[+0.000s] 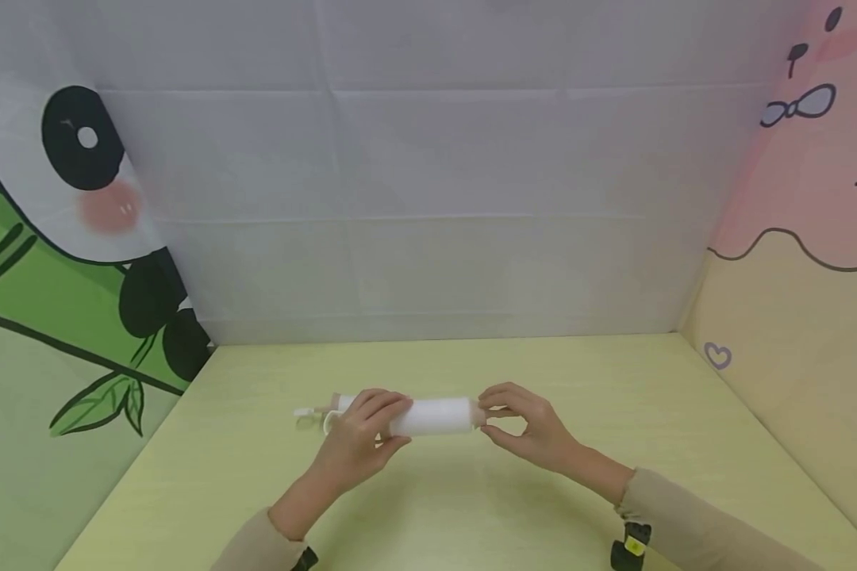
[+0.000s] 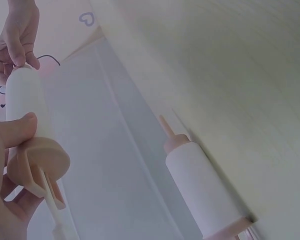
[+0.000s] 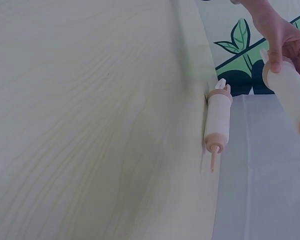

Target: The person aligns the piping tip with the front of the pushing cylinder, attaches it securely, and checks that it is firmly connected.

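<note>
A white syringe-like tube (image 1: 432, 417) with peach end pieces is held level above the table in both hands. My left hand (image 1: 363, 438) grips it towards its left end, thumb on the near side and fingers over the top. In the left wrist view a peach collar (image 2: 45, 150) with two flanges and a thin white rod (image 2: 51, 197) project beyond this hand. At the opposite end, my right hand (image 1: 532, 430) pinches the small peach tip between thumb and fingers. A second tube (image 3: 218, 117) of the same kind lies on the table behind, mostly hidden in the head view.
The pale yellow table (image 1: 586, 365) meets a grey-white sheet (image 1: 436, 270) at the back. Printed side walls stand on both sides, a panda figure (image 1: 86, 139) at the left and a pink figure (image 1: 814, 190) at the right.
</note>
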`<state>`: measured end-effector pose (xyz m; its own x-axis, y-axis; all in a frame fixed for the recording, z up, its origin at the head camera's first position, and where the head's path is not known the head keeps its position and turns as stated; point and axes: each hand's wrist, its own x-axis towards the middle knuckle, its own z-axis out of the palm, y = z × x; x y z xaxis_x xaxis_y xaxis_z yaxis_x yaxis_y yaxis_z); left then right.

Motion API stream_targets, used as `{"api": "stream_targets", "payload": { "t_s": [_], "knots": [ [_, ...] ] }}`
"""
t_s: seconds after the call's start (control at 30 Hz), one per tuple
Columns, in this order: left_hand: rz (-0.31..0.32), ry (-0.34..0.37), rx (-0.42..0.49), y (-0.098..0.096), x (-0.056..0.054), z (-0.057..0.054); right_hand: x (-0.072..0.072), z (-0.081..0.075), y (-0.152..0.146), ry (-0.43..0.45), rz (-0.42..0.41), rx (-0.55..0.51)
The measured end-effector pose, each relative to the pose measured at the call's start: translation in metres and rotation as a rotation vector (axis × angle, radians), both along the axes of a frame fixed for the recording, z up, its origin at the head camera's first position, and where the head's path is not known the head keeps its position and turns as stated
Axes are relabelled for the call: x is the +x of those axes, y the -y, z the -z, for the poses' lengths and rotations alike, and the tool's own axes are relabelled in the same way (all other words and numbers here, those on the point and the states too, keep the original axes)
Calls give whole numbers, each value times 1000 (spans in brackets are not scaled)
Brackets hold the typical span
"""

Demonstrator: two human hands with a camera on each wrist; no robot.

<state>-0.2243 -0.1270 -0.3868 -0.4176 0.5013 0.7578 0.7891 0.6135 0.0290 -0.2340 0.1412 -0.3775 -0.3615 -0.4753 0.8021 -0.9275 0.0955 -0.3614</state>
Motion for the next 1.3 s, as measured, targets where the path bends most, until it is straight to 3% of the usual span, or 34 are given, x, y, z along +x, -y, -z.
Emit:
{"api": "stream_targets", "payload": {
  "t_s": [0.33,0.6,0.77,1.03,1.3],
  "knots": [
    [3,7,-29,-3,-1,0,-1,4,-3,24,23,24],
    [-3,26,-44,-3,-2,-1,-20,31,-9,39,21,59],
    [9,7,-49,-3,-3,0,-25,36,-13,78,23,70],
    [16,18,-48,-2,-4,3,-7,3,-7,63,-15,73],
    [4,48,-43,-1,-5,5,-12,4,-8,43,-26,86]
  ]
}}
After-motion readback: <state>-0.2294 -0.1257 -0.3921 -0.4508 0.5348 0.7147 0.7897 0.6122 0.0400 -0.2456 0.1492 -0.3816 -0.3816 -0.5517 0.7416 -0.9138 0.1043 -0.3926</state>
